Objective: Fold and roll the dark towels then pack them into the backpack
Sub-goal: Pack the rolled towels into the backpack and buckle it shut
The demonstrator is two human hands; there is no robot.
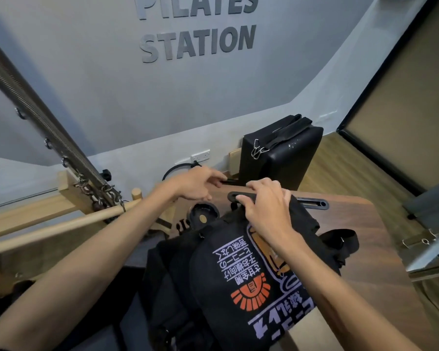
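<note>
Dark wood desk under a grey "PILATES STATION" wall; right hand pinches the black printed cloth, left hand spread.

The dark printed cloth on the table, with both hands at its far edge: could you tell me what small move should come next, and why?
Probably fold the far edge toward the body. The right hand already grips that edge of the dark printed cloth, which lies spread, unrolled, over the wooden table; the left hand hovers open beside it and could take the other corner.
</note>
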